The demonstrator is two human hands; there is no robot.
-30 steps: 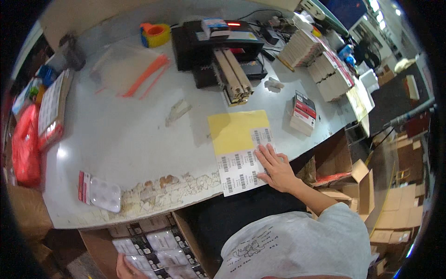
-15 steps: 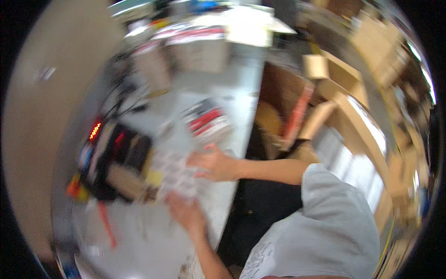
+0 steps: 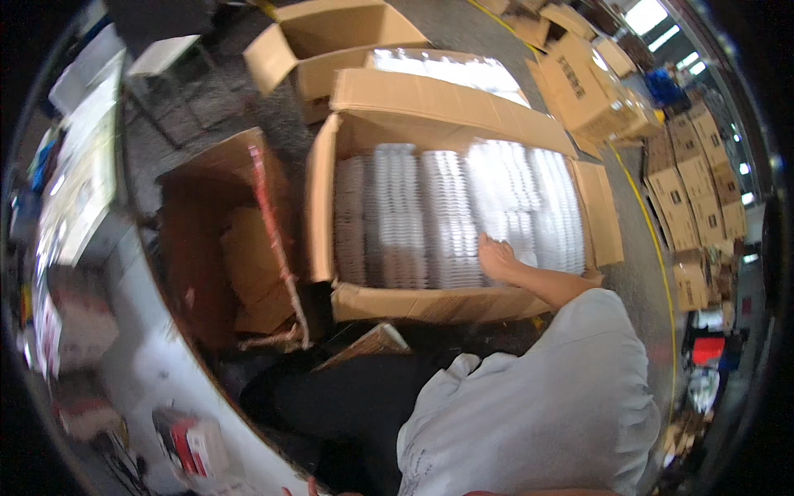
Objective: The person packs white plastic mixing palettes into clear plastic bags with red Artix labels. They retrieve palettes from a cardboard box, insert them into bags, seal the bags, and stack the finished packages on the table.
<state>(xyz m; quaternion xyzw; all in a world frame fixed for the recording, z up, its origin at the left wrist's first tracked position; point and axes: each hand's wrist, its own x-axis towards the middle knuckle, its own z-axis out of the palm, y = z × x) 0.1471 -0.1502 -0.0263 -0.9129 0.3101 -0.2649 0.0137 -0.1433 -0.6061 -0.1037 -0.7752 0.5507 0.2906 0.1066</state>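
Observation:
Reaching into a large cardboard box (image 3: pixel 455 304), my right hand (image 3: pixel 499 259) has its fingers closed at the lower end of some clear plastic trays (image 3: pixel 503 186). These trays look shiny and slightly blurred, and sit higher than the rows around them. Several more stacks of clear ribbed plastic trays (image 3: pixel 400 219) stand side by side in the box. How many trays the fingers hold is hidden. Of my left hand (image 3: pixel 311 489) only blurred fingertips show at the lower edge, by the rim of the white table (image 3: pixel 153 314); the rest is out of view.
Left of the tray box stands an open brown carton (image 3: pixel 190 248) with a red-taped edge. Behind are another open box (image 3: pixel 356 33) and stacked cartons (image 3: pixel 695 174) beyond a yellow floor line. A red and white small package (image 3: pixel 194 446) lies on the table.
The view has swung right from the table to the boxes. My right hand has left the table and gone into the tray box. My left hand has mostly dropped out of view.

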